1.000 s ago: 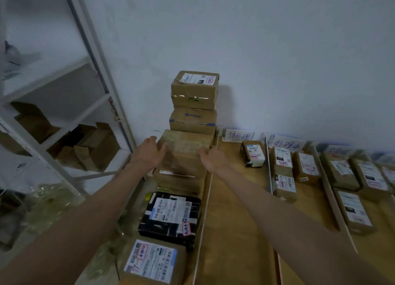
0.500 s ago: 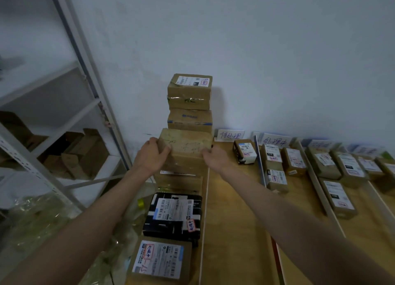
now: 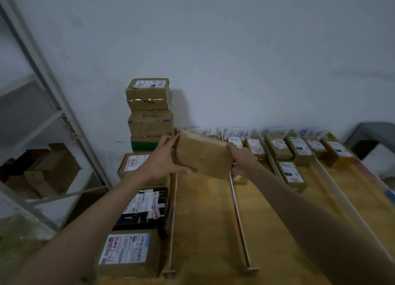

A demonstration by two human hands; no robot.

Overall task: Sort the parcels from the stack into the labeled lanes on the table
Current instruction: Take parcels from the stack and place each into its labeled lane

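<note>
Head view. Brown parcel [image 3: 203, 157]: held tilted above the far end of the leftmost lane of the wooden table [image 3: 203, 220]. Left hand [image 3: 162, 162] grips its edge at 9 o'clock, fingers curled over the top, thumb beneath. Right hand [image 3: 240, 156] clasps the edge at 3 o'clock. Stack [image 3: 149, 109]: at 10 o'clock of the parcel, against the wall. Sorted parcels [image 3: 290, 173]: in lanes at 3 o'clock, below handwritten lane labels [image 3: 238, 133]. Metal shelf [image 3: 49, 105]: far left.
</note>
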